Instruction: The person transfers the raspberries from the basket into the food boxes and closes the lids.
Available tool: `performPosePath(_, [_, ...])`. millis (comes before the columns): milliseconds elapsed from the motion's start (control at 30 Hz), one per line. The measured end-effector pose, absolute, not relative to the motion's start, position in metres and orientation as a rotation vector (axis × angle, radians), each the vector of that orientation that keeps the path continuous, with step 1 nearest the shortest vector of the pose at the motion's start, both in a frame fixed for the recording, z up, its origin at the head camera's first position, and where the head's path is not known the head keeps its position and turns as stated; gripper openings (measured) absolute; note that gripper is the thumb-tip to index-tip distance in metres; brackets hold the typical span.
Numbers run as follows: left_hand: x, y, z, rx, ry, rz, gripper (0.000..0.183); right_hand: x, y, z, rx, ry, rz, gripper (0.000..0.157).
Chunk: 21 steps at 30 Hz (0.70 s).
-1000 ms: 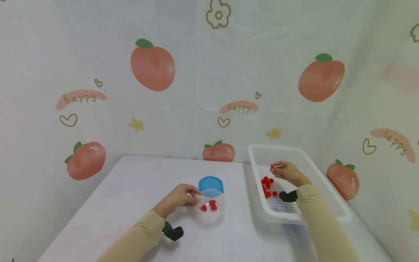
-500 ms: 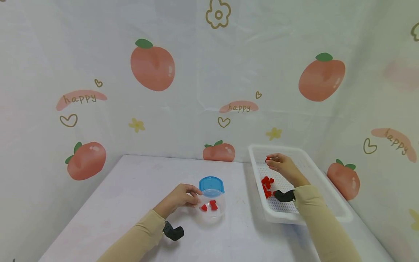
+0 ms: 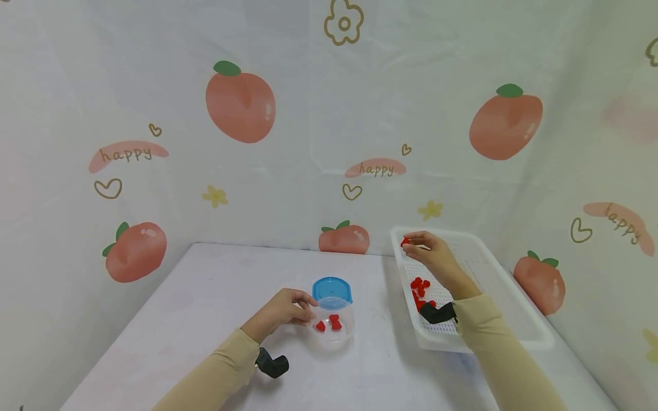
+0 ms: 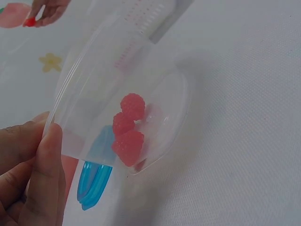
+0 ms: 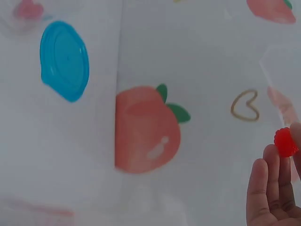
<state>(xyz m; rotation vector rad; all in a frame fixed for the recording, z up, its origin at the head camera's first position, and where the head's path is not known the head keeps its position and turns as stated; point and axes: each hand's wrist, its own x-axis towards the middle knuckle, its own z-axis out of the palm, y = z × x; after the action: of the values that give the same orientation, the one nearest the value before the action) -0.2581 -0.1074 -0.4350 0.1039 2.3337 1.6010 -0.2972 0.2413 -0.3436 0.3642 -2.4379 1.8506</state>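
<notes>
We see the left hand (image 3: 284, 306) pinching the clear bowl (image 3: 329, 341) by its rim, presumably to steady the 3 raspberries (image 4: 124, 124) inside, while the right hand (image 3: 436, 260), in a narrow fingertip pinch, holds 1 red berry (image 5: 284, 142) seemingly above the white basket (image 3: 447, 341).

Backdrop (image 3: 308, 103): whitish, fills upper frame | peaches (image 3: 240, 108): five orange-red prints, green leaves, scattered left, centre, right | banners (image 3: 128, 152): pink, lettered "happy", left, centre, right | hearts (image 3: 352, 192): brown outlines near banners | outlined flower (image 3: 344, 23): top centre | yellow flowers (image 3: 215, 196): left and right of centre, lower right edge | tabletop (image 3: 247, 274): whitish, lower frame
</notes>
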Motion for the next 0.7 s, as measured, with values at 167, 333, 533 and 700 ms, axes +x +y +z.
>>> performPosePath(167, [-0.258, -0.107, -0.435, 0.105, 2.326, 1.604, 0.024, -0.289, 0.226, -0.340, 0.419, -2.436, 1.838, 0.036])
performPosePath(333, [-0.259, -0.108, -0.435, 0.115, 2.317, 1.606, 0.023, -0.282, 0.211, -0.340, 0.454, -2.437, 1.850, 0.039])
performPosePath(533, [-0.258, -0.108, -0.435, 0.131, 2.322, 1.608, 0.024, -0.272, 0.196, -0.346, 0.498, -2.425, 1.896, 0.037])
performPosePath(700, [-0.258, -0.108, -0.435, 0.117, 2.321, 1.615, 0.025, -0.266, 0.184, -0.351, 0.525, -2.418, 1.933, 0.034])
